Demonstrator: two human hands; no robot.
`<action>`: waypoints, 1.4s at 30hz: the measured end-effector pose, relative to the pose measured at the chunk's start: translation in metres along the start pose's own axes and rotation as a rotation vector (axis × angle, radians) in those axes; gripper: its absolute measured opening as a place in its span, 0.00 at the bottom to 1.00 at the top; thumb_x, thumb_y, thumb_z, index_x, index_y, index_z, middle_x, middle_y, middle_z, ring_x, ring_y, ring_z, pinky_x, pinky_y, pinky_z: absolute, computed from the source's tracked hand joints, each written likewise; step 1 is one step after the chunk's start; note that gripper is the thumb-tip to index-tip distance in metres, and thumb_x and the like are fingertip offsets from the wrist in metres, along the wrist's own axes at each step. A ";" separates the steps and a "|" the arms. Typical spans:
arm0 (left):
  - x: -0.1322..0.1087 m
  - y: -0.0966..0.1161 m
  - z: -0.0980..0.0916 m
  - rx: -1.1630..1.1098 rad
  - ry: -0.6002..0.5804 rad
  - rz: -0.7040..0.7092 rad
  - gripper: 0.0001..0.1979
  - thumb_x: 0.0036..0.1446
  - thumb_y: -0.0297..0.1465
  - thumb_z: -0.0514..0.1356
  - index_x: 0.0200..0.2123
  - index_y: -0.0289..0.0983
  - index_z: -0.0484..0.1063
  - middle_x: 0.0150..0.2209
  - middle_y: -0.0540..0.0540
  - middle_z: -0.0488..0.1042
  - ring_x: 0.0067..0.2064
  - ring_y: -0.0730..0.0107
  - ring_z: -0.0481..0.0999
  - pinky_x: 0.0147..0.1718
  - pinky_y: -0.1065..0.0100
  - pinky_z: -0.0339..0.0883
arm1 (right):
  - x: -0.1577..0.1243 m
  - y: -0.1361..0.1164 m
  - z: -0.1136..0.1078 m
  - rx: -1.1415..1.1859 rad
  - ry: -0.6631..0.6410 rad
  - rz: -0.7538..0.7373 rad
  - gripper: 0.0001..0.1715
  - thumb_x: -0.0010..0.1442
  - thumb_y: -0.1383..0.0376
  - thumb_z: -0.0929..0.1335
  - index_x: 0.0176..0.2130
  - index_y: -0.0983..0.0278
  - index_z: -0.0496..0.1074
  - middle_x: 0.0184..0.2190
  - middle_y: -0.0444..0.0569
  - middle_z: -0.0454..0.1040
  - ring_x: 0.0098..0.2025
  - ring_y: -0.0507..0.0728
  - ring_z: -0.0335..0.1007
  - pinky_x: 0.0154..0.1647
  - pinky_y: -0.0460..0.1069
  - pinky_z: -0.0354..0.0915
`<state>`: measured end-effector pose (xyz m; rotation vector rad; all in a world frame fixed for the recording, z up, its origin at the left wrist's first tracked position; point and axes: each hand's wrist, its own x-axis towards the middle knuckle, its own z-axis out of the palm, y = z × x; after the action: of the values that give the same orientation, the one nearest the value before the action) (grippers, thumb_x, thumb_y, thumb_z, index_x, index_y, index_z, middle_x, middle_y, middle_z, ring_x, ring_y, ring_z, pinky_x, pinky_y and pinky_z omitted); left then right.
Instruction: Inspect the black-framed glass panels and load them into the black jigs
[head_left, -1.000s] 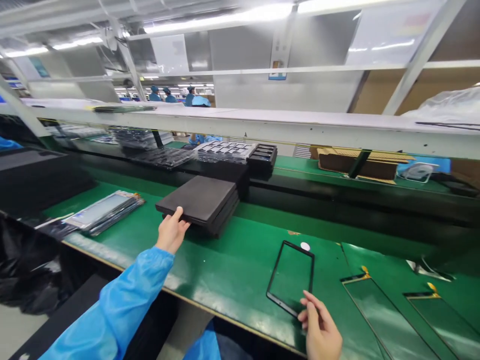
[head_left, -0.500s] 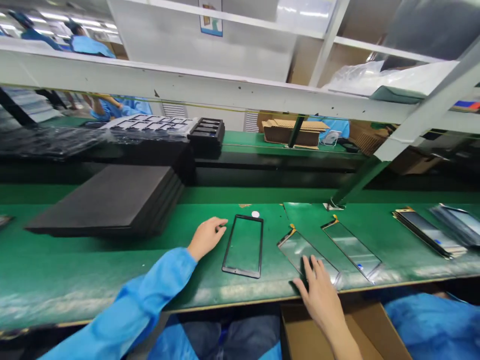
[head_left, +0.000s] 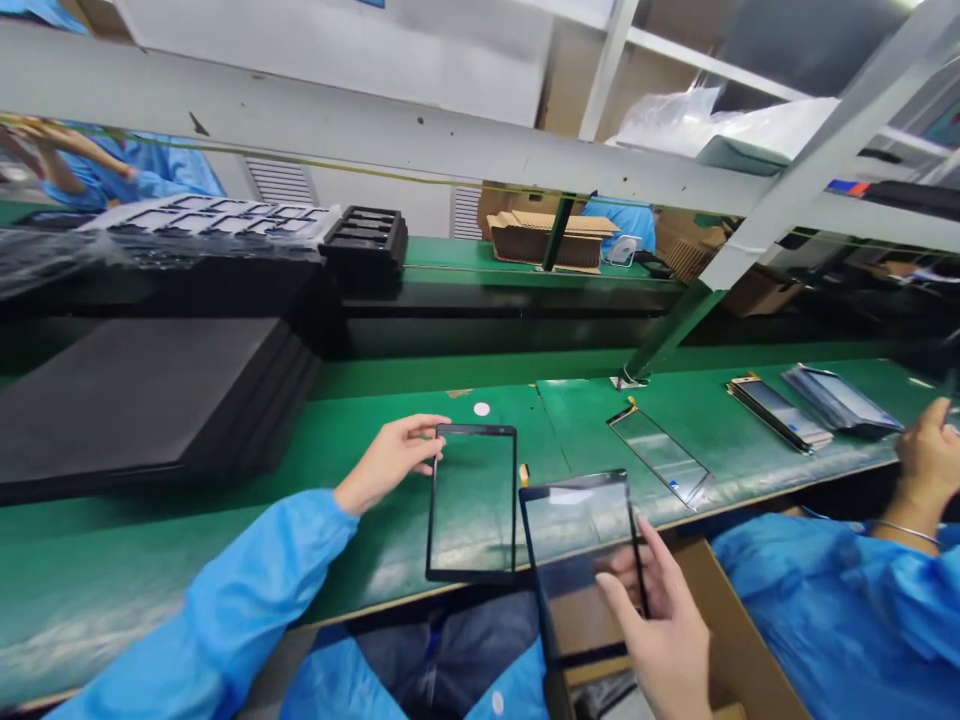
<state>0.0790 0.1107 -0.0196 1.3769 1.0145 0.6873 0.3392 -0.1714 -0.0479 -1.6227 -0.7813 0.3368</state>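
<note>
Lifted glass (head_left: pixel 574 555) overhangs the bench edge (head_left: pixel 360 612), right fingers (head_left: pixel 624 608) pinching it, left (head_left: pixel 417 428) pinching frame (head_left: pixel 471 576).

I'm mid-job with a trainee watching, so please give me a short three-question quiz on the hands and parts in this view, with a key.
1. Which of the person's hands holds the black-bordered glass panel?
2. In this view, the left hand has its fingers at which part of the black frame?
A: lower right corner
B: upper left corner
C: bottom edge
3. True or false: the dark slab stack lies right of that frame.

Key: 1. The right hand. 2. B. 3. False; the dark slab stack lies left.
</note>
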 end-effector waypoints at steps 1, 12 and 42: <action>-0.016 0.001 0.002 -0.042 0.006 0.018 0.23 0.52 0.37 0.74 0.52 0.40 0.83 0.37 0.45 0.80 0.35 0.60 0.83 0.31 0.63 0.80 | -0.004 -0.008 0.013 0.121 -0.034 0.094 0.41 0.57 0.55 0.79 0.66 0.57 0.73 0.33 0.43 0.77 0.27 0.54 0.75 0.27 0.47 0.75; -0.093 0.008 0.017 -0.200 0.077 0.203 0.18 0.51 0.37 0.76 0.47 0.45 0.88 0.34 0.45 0.82 0.32 0.61 0.80 0.30 0.63 0.80 | -0.036 -0.034 0.074 0.417 -0.248 0.374 0.44 0.54 0.55 0.82 0.65 0.60 0.72 0.31 0.40 0.74 0.22 0.50 0.69 0.18 0.43 0.65; -0.111 -0.005 0.033 -0.527 0.002 -0.074 0.24 0.52 0.36 0.78 0.53 0.45 0.86 0.37 0.45 0.82 0.35 0.67 0.82 0.28 0.71 0.82 | -0.051 -0.038 0.077 0.317 -0.270 0.393 0.46 0.61 0.57 0.79 0.72 0.54 0.65 0.36 0.42 0.74 0.28 0.51 0.73 0.25 0.44 0.72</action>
<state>0.0586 -0.0023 -0.0076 0.8749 0.8049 0.8289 0.2436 -0.1454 -0.0383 -1.4364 -0.5669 0.9301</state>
